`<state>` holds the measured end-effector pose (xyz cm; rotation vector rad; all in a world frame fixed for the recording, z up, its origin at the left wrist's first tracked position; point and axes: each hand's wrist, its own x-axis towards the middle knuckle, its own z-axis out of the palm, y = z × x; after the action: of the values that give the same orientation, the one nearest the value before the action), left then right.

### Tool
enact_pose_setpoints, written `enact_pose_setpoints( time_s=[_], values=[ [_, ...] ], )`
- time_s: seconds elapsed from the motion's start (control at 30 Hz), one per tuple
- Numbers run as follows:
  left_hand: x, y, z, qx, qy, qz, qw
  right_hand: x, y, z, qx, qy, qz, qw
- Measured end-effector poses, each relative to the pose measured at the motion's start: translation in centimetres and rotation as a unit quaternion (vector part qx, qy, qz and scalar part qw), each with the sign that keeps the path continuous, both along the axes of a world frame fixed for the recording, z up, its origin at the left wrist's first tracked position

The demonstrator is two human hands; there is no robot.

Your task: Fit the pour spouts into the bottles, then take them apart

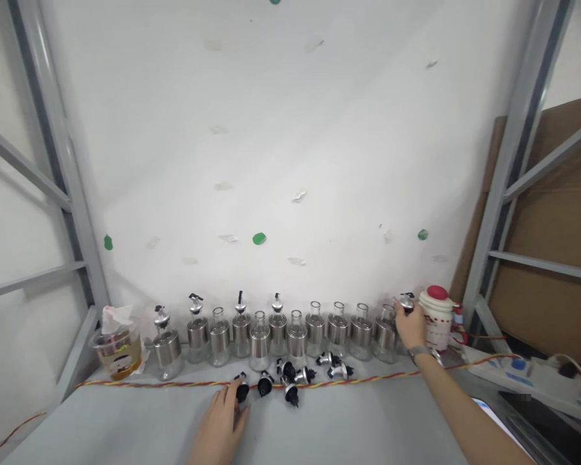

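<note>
My left hand [220, 416] lies low on the grey table. Its thumb and fingers are apart, with the fingertips against a black-and-silver pourer stopper [243, 390]. At the right end of the bottle row, my right hand [411, 326] is closed round another pourer stopper [407, 301], held upright; what lies under it is hidden by the hand. Just left of that hand stands an open glass bottle [385, 332] with a steel sleeve. More loose pourer stoppers [290, 391] lie in front of the row. Several bottles, such as the leftmost bottle [167, 352], carry stoppers; others have bare necks.
A plastic tub [121, 355] of amber liquid stands at the left end. Beyond my right hand are a cream jar with a red lid [436, 316] and a white power strip [537, 381]. A red-yellow twisted cord [174, 385] crosses the table. Grey metal posts frame both sides.
</note>
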<state>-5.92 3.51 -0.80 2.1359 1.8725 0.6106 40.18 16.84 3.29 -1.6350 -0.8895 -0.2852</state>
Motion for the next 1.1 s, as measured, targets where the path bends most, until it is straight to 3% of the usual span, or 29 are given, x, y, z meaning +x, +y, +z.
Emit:
enact_pose_setpoints(
  time_s=[0.27,0.67,0.83,1.1],
  values=[
    [-0.2,0.2,-0.5,0.009,0.003,-0.008,1.0,-0.8,-0.7,-0.7,-0.01,0.004,-0.118,0.993],
    [-0.2,-0.1,-0.1,0.004,-0.005,-0.005,1.0,-1.1,-1.4,-0.4,-0.014,-0.002,-0.142,0.99],
    [0.1,-0.3,0.4,0.002,0.008,0.001,1.0,-0.6,-1.1,0.2,0.013,0.035,-0.117,0.992],
    [0.0,-0.2,-0.3,0.003,0.005,-0.001,1.0,1.2,-1.3,1.0,0.039,0.085,0.015,0.996]
  ],
)
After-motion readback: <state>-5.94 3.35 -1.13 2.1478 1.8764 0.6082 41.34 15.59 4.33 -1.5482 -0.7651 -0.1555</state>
